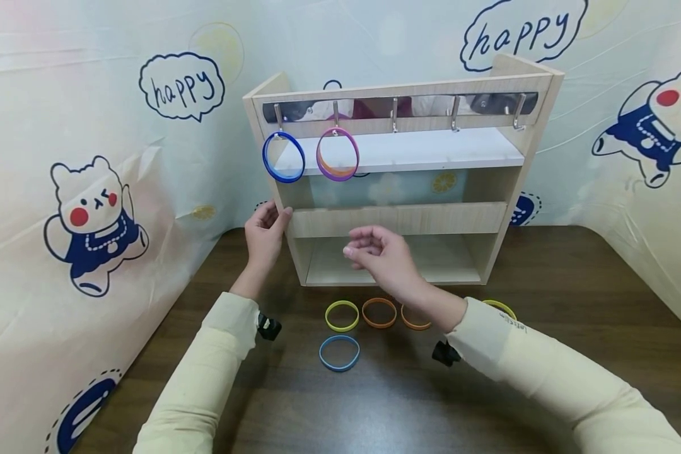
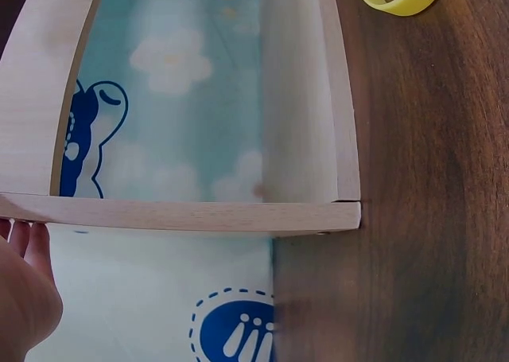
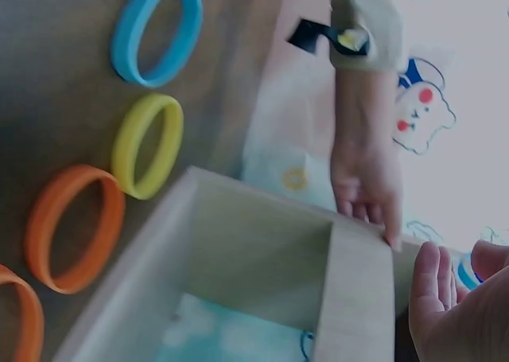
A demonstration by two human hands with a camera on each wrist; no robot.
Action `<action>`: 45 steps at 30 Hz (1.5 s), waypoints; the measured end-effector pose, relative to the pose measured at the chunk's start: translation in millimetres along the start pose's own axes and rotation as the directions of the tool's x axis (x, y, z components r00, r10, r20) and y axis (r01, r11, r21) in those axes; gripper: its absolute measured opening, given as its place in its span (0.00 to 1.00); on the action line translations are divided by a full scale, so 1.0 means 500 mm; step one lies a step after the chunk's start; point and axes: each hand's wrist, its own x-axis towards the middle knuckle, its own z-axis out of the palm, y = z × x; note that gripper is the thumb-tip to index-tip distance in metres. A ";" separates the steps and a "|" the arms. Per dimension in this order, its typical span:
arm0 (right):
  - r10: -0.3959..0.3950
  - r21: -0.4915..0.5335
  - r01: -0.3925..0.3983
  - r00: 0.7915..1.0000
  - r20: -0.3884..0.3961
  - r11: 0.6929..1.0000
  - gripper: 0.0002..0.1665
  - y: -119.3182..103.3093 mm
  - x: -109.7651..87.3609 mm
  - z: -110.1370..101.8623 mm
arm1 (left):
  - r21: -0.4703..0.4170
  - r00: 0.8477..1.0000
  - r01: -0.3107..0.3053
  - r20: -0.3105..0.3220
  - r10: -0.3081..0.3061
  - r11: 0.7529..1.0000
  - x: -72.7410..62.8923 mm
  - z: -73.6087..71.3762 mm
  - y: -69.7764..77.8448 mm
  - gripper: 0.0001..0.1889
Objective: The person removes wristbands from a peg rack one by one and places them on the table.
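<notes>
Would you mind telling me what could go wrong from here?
If lifted, the right hand might knock the purple band off its hook. Its wrist partly hides an orange band in the head view and could brush it aside. Only the left hand holds the rack, at one side, so a push might swivel it.

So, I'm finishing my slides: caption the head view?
Left hand holds the wooden rack, right hand hovers empty before it, bands hang from two hooks.
</notes>
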 end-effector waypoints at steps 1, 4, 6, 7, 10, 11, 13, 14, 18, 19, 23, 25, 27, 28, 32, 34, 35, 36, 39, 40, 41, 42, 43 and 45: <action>-0.012 0.007 0.012 1.000 -0.009 1.000 0.17 -0.005 0.006 -0.001 | -0.003 1.000 -0.001 0.001 0.001 1.000 0.001 0.000 -0.001 0.17; -0.042 0.031 0.043 0.998 -0.036 0.999 0.19 -0.023 0.022 -0.003 | -0.006 1.000 -0.003 0.001 0.003 1.000 0.002 0.001 -0.003 0.17; -0.054 0.052 0.057 0.997 -0.056 0.997 0.19 -0.035 0.031 -0.005 | -0.008 1.000 -0.003 0.003 0.003 1.000 0.002 0.001 -0.004 0.17; -0.060 0.063 0.064 0.996 -0.067 0.996 0.19 -0.041 0.036 -0.006 | -0.008 1.000 -0.002 0.003 0.002 1.000 0.002 0.001 -0.004 0.17; -0.079 0.095 0.089 0.991 -0.110 0.991 0.19 -0.057 0.049 -0.008 | -0.009 1.000 0.008 0.004 -0.008 1.000 0.001 0.000 -0.002 0.17; -0.086 0.102 0.099 0.988 -0.128 0.990 0.18 -0.062 0.052 -0.008 | -0.011 1.000 0.013 0.003 -0.013 1.000 0.001 0.000 -0.002 0.17; -0.099 0.120 0.120 0.982 -0.161 0.986 0.18 -0.070 0.060 -0.008 | -0.010 1.000 0.017 0.003 -0.017 1.000 0.000 0.000 -0.001 0.17; -0.103 0.128 0.127 0.978 -0.180 0.984 0.18 -0.074 0.063 -0.007 | -0.013 1.000 0.019 0.003 -0.019 1.000 0.000 0.000 -0.001 0.17; -0.097 0.164 0.139 0.966 -0.239 0.977 0.18 -0.084 0.076 -0.004 | -0.022 1.000 0.013 0.019 -0.013 1.000 -0.003 -0.001 0.009 0.17; -0.094 0.172 0.139 0.964 -0.248 0.975 0.18 -0.086 0.079 -0.003 | -0.020 1.000 0.014 0.024 -0.013 1.000 -0.006 0.000 0.018 0.17; -0.071 0.205 0.128 0.961 -0.267 0.970 0.19 -0.094 0.090 0.001 | -0.009 0.999 0.024 0.038 -0.024 1.000 -0.019 0.004 0.055 0.17; -0.057 0.220 0.120 0.961 -0.271 0.968 0.18 -0.098 0.094 0.003 | -0.009 0.999 0.028 0.037 -0.027 1.000 -0.021 0.004 0.062 0.17; -0.035 0.235 0.102 0.961 -0.274 0.967 0.18 -0.102 0.097 0.006 | -0.019 0.999 0.025 0.035 -0.025 0.999 -0.022 0.004 0.061 0.16; -0.026 0.242 0.095 0.961 -0.275 0.966 0.18 -0.104 0.099 0.007 | -0.024 0.999 0.022 0.035 -0.021 0.999 -0.021 0.004 0.060 0.16; 0.004 0.261 0.070 0.961 -0.275 0.963 0.20 -0.106 0.108 0.010 | -0.030 0.999 0.019 0.031 -0.019 0.999 -0.020 0.003 0.059 0.16; 0.015 0.265 0.061 0.961 -0.275 0.962 0.20 -0.106 0.111 0.010 | -0.028 0.999 0.018 0.030 -0.017 0.999 -0.020 0.003 0.060 0.16; 0.021 0.267 0.056 0.961 -0.276 0.962 0.19 -0.107 0.113 0.011 | -0.027 0.999 0.018 0.030 -0.018 0.999 -0.021 0.003 0.061 0.17; 0.026 0.268 0.051 0.961 -0.276 0.962 0.19 -0.108 0.114 0.011 | -0.025 0.999 0.017 0.033 -0.016 1.000 -0.021 0.002 0.061 0.17; 0.051 0.286 0.033 0.958 -0.281 0.958 0.18 -0.111 0.117 0.012 | -0.022 0.999 0.017 0.041 -0.016 1.000 -0.022 0.002 0.063 0.18; 0.060 0.294 0.027 0.957 -0.283 0.955 0.18 -0.112 0.118 0.012 | -0.023 0.999 0.019 0.043 -0.018 1.000 -0.022 0.002 0.062 0.18; 0.069 0.302 0.021 0.956 -0.284 0.953 0.18 -0.114 0.118 0.013 | -0.024 0.999 0.020 0.045 -0.019 1.000 -0.022 0.002 0.063 0.18; 0.078 0.310 0.015 0.956 -0.284 0.951 0.18 -0.115 0.119 0.013 | -0.026 0.999 0.020 0.047 -0.019 0.999 -0.022 0.002 0.063 0.18; 0.085 0.317 0.011 0.954 -0.286 0.948 0.18 -0.116 0.119 0.014 | -0.025 0.999 0.022 0.048 -0.021 0.999 -0.021 0.002 0.062 0.18; 0.093 0.318 0.005 0.952 -0.290 0.948 0.17 -0.117 0.119 0.014 | -0.027 0.999 0.022 0.050 -0.020 0.999 -0.020 0.002 0.060 0.18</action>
